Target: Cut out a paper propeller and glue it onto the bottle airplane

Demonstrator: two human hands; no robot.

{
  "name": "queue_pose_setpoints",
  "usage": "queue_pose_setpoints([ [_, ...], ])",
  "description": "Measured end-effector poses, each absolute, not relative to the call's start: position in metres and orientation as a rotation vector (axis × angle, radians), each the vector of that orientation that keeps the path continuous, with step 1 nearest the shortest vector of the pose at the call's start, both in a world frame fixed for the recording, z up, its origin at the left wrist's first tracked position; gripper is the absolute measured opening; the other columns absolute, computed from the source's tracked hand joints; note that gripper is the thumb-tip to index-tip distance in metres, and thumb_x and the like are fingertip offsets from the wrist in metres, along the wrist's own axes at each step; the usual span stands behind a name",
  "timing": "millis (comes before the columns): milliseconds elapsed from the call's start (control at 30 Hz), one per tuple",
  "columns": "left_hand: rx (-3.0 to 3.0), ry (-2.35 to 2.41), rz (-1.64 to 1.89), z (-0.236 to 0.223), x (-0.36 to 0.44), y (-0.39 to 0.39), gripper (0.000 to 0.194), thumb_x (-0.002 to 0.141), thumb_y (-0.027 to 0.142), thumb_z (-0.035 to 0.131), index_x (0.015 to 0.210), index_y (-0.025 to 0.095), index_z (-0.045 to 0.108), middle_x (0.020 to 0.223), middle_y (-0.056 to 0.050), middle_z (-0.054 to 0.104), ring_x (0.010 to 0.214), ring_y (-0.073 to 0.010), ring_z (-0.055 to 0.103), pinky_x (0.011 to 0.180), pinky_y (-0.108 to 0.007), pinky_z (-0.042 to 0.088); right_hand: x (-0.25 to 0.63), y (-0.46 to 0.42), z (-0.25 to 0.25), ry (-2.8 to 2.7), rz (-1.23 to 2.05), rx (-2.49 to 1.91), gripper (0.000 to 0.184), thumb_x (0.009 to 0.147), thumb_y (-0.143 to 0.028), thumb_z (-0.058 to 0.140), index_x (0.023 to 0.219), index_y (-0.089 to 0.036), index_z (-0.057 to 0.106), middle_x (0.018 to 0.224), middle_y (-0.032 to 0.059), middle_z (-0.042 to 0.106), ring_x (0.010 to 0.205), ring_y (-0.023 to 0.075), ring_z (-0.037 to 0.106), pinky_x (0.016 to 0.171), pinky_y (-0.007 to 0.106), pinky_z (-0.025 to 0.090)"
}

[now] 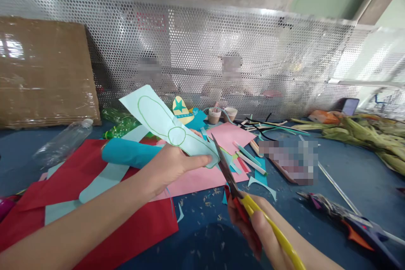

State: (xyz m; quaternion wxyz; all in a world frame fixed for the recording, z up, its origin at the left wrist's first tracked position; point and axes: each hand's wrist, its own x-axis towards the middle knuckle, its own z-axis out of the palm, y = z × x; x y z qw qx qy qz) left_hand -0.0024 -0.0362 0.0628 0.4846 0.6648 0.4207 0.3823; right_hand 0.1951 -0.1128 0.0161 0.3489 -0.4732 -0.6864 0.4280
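My left hand (177,161) pinches a strip of light blue paper (158,114) near its lower right end, thumb on top. Green outlines are drawn on the strip: a long rounded loop, a circle and a second lobe. My right hand (253,219) grips a pair of scissors (232,181) with yellow and red handles. Their blades point up and left, at the paper's right end beside my left thumb. Whether the blades touch the paper I cannot tell. Under my left forearm lie red sheets (142,223) and a roll of teal material (129,153).
Pink sheets (232,137), paper scraps and two small cups (214,114) lie beyond my hands. Plastic bottles (68,141) and cardboard (44,71) are at left. A glue gun (344,217), a phone (287,162) and corn husks (363,137) are at right. A perforated metal screen (196,42) stands behind.
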Motion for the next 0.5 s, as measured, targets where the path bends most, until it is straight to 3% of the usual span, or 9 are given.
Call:
queue_pose_setpoints([
  [500, 1.72, 1.028, 0.814, 0.0676, -0.0122, -0.0271, 0.012, 0.074, 0.03, 0.071, 0.08, 0.02, 0.071, 0.084, -0.003, 0.07, 0.087, -0.0239, 0.062, 0.08, -0.035, 0.047, 0.1922, -0.1139, 0.0114, -1.758, 1.127, -1.265, 0.07, 0.075, -0.092, 0.02, 0.066, -0.025, 0.036, 0.061, -0.0032, 0.035, 0.048, 0.0123, 0.036, 0.038, 0.023, 0.033],
])
